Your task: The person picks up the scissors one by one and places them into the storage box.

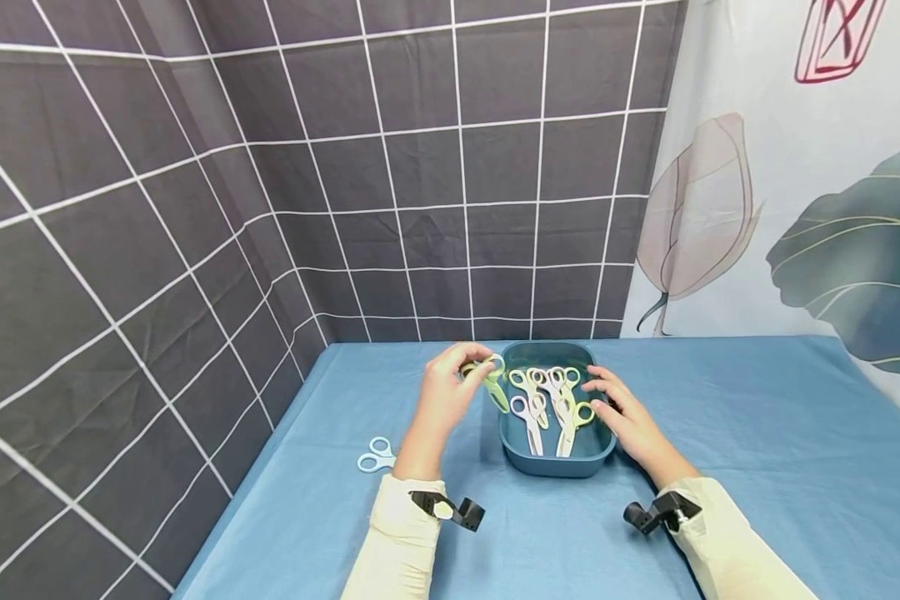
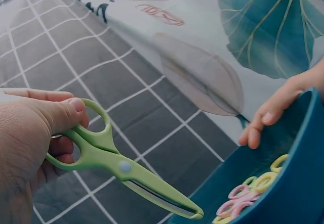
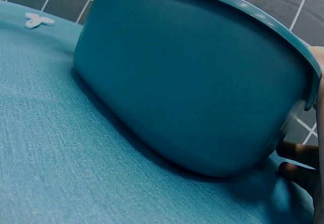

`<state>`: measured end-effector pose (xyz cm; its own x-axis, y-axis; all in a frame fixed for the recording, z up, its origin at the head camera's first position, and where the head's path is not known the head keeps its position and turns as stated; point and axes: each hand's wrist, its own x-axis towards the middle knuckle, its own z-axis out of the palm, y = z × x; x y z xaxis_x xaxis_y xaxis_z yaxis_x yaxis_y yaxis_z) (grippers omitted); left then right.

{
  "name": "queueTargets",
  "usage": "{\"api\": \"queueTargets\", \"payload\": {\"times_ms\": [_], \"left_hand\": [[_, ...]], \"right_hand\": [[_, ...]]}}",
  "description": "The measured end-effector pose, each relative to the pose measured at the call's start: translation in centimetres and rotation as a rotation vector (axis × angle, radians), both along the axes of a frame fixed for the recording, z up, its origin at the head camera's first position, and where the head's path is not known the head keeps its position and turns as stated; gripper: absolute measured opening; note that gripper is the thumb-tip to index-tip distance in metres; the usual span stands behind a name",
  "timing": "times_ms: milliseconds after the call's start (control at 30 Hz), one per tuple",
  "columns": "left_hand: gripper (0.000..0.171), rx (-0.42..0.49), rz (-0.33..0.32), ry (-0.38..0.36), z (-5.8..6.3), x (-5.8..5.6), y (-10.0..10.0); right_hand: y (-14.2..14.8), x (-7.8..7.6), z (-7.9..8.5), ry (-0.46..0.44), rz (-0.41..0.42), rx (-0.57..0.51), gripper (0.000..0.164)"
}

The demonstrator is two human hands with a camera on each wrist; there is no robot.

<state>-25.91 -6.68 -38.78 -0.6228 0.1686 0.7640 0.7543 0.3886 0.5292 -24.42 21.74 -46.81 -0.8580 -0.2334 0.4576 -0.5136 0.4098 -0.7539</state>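
In my left hand [image 1: 448, 387] is a pair of light green scissors [image 2: 124, 166], pinched at the handle loops between thumb and fingers. The closed blades point down toward the left side of a blue plastic basin [image 1: 558, 467]. My right hand [image 1: 626, 417] grips the basin's right rim, some fingers over the edge and others against the outside wall [image 3: 192, 82]. Several pairs of scissors in pink, yellow and green lie inside, among them a pink-handled pair [image 1: 528, 421] and a yellow-handled pair [image 1: 567, 429].
Light blue scissors [image 1: 377, 455] lie on the blue cloth-covered table [image 1: 540, 542] left of my left forearm, which partly hides them. A dark gridded curtain [image 1: 427, 167] hangs behind the table, and a white leaf-patterned one [image 1: 757, 275] hangs at the right.
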Motion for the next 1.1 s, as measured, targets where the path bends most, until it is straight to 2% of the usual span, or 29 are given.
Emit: {"api": "queueTargets", "payload": {"times_ms": [133, 400, 667, 933, 1100], "left_hand": [[0.011, -0.029, -0.015, -0.039, -0.5, -0.1, 0.8], [0.008, -0.077, 0.004, -0.154, -1.2, -0.1, 1.5], [0.005, -0.193, 0.015, -0.255, -1.9, -0.3, 2.0], [0.005, -0.255, -0.024, -0.299, -2.9, -0.6, 2.5], [0.005, -0.281, -0.011, -0.295, -3.1, -0.8, 2.5]], "right_hand": [[0.0, 0.0, 0.0, -0.002, -0.002, -0.001, 0.021], [0.0, 0.2, 0.0, -0.006, -0.027, 0.006, 0.022], [-0.1, 0.3, 0.2, -0.012, -0.029, 0.011, 0.021], [-0.2, 0.3, 0.3, -0.021, -0.019, 0.007, 0.021], [-0.2, 0.3, 0.3, -0.021, -0.027, 0.01, 0.021]]}}
